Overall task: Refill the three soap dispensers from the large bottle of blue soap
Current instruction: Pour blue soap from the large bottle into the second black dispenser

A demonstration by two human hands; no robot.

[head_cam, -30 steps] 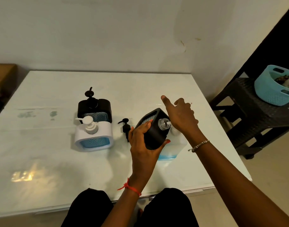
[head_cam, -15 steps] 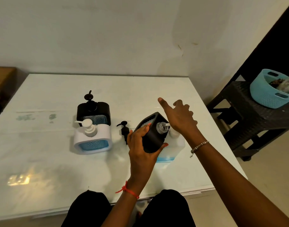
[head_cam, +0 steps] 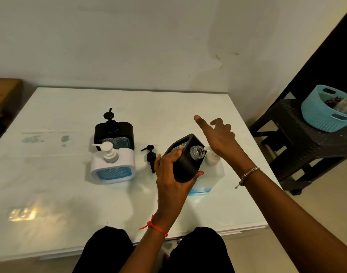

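My left hand (head_cam: 169,174) grips a black soap dispenser (head_cam: 185,161), tilted so its open clear neck points right at the nozzle of the large bottle of blue soap (head_cam: 207,174). My right hand (head_cam: 218,137) presses down on that bottle's white pump with the palm, fingers spread and straight. The black dispenser's removed pump (head_cam: 150,156) lies on the table to its left. A white dispenser (head_cam: 112,166) and a second black dispenser (head_cam: 113,133) stand further left, both with pumps fitted.
The white table (head_cam: 70,194) meets a wall at the back; its right edge is close to the big bottle. A dark stool (head_cam: 298,146) with a blue basket (head_cam: 324,113) stands at the right. My knees sit under the front edge.
The view has shifted slightly. Both hands stay in nearly the same pose, with the right palm on the big bottle's pump and the left holding the tilted dispenser.
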